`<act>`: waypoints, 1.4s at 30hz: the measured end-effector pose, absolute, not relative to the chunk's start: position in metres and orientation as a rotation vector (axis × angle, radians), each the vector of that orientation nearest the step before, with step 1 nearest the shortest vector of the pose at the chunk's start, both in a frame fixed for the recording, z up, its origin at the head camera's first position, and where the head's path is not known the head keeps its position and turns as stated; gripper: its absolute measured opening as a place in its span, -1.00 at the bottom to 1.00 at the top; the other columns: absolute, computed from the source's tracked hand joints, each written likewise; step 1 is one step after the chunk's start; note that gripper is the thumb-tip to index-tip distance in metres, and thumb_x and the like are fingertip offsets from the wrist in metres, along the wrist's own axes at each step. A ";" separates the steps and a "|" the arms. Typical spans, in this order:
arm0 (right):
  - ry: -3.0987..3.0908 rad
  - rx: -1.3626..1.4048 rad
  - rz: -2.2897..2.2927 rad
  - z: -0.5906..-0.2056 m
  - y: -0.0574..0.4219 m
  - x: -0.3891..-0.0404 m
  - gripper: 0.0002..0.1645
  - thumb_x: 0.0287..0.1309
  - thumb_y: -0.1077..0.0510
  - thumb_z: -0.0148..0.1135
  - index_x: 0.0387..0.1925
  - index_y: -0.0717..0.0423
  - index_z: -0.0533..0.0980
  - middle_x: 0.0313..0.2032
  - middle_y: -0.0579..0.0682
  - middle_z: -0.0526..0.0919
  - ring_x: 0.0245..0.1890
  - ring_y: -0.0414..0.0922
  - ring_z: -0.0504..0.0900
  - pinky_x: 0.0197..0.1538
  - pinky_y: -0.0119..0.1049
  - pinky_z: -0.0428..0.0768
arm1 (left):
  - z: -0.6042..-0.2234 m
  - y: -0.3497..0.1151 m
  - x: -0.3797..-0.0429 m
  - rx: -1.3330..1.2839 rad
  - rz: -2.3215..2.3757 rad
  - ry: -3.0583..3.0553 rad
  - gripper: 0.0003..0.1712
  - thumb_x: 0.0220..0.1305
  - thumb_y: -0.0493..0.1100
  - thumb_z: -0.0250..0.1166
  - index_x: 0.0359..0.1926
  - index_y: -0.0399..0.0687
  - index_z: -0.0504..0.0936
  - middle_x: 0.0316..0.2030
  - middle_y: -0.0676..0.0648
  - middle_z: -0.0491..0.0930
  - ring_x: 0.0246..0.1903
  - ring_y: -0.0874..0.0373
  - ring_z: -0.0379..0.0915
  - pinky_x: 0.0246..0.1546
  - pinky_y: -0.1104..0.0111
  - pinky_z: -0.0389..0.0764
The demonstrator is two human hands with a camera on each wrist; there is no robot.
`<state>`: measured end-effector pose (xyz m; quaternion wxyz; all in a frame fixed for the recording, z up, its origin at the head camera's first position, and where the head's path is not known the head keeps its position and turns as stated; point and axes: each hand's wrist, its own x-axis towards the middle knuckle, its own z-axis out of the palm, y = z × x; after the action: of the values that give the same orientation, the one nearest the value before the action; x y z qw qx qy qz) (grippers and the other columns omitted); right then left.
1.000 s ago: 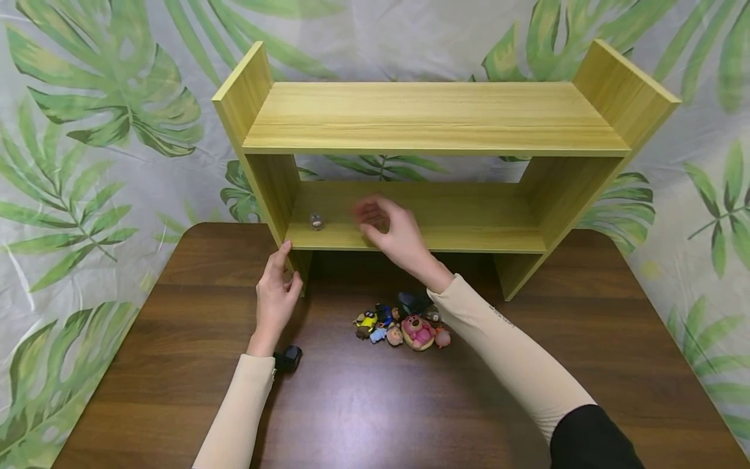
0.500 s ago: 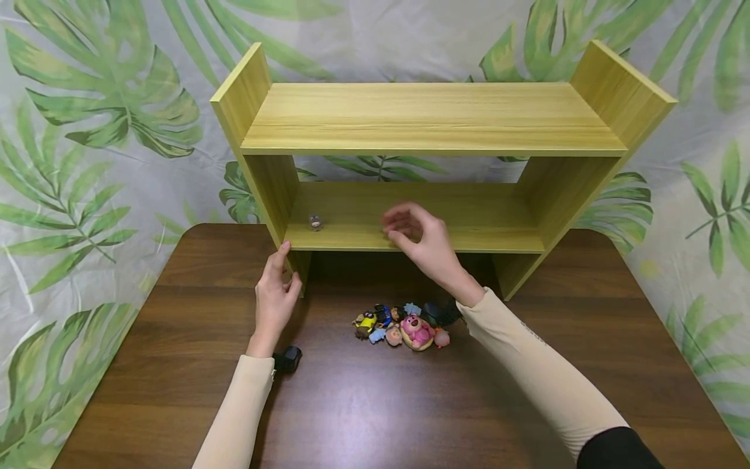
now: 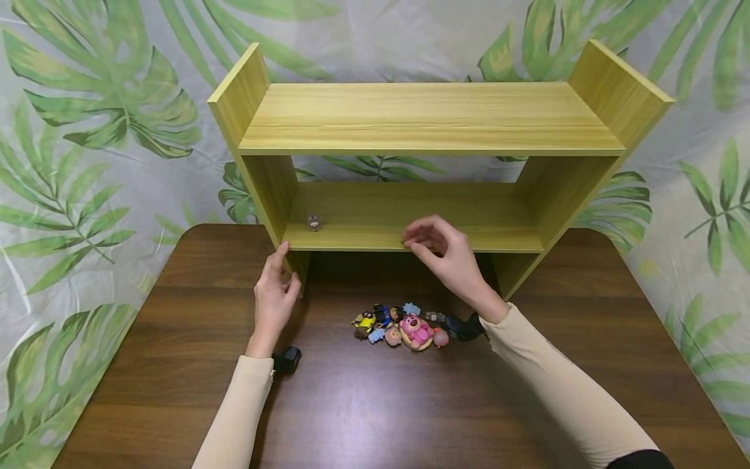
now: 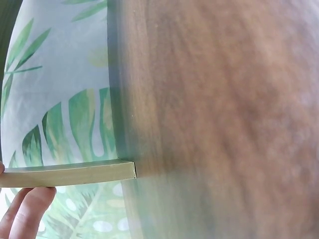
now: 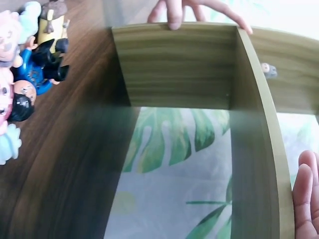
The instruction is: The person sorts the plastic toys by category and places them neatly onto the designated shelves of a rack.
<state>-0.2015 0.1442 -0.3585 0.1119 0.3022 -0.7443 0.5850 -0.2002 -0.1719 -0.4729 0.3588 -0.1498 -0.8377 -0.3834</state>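
Observation:
A light wooden desk shelf (image 3: 430,120) stands on the brown table. My left hand (image 3: 274,303) grips the front edge of its left side panel; in the left wrist view the panel edge (image 4: 75,174) lies between the fingers (image 4: 35,211) and another fingertip. A small greyish figurine (image 3: 314,223) sits near the left end of the middle board. My right hand (image 3: 454,260) hovers at that board's front edge, right of centre, its fingers loosely bent with nothing visible between them. In the right wrist view its fingers (image 5: 304,194) overlap the board's edge.
Several small toy figures lie in a cluster on the table (image 3: 351,410) before the shelf, among them a pink bear (image 3: 417,332) and a yellow-clad figure (image 3: 366,322). A leaf-printed cloth (image 3: 70,163) hangs behind. Dark wrist cameras (image 3: 287,359) are strapped on.
My right hand has moved right and slightly toward me along the middle board, uncovering more of the toy cluster. My left hand and the figurine on the board have stayed put.

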 end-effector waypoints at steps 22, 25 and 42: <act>-2.308 0.917 1.625 -0.366 0.168 -0.159 -0.75 0.08 0.59 0.13 -0.16 0.48 0.47 -0.22 0.35 0.60 -0.23 0.16 0.60 -0.16 -0.31 0.59 | -0.475 -0.172 -0.202 -0.387 -0.968 -2.149 0.01 0.06 -0.60 0.14 0.39 0.38 0.17 -0.01 -0.21 0.47 -0.54 -0.05 0.30 -0.65 0.40 0.43; -2.327 0.907 1.623 -0.372 0.171 -0.157 -0.75 0.08 0.58 0.13 -0.16 0.47 0.47 -0.22 0.34 0.60 -0.23 0.15 0.60 -0.17 -0.31 0.59 | -0.475 -0.172 -0.202 -0.390 -0.965 -2.143 0.02 0.05 -0.61 0.15 0.39 0.39 0.16 -0.02 -0.21 0.47 -0.54 -0.05 0.30 -0.64 0.45 0.41; -2.484 0.809 1.529 -0.406 0.187 -0.150 -0.73 0.07 0.54 0.18 -0.13 0.42 0.50 -0.24 0.22 0.64 -0.29 0.14 0.60 -0.24 -0.23 0.60 | -0.475 -0.171 -0.202 -0.395 -0.958 -2.117 0.03 0.03 -0.62 0.15 0.38 0.39 0.18 -0.01 -0.21 0.48 -0.56 0.06 0.29 -0.62 0.52 0.41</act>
<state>-0.1502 0.1873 -0.4060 0.0570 0.2669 -0.8192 0.5043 -0.2024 -0.1707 -0.4746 0.3824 -0.1548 -0.8299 -0.3757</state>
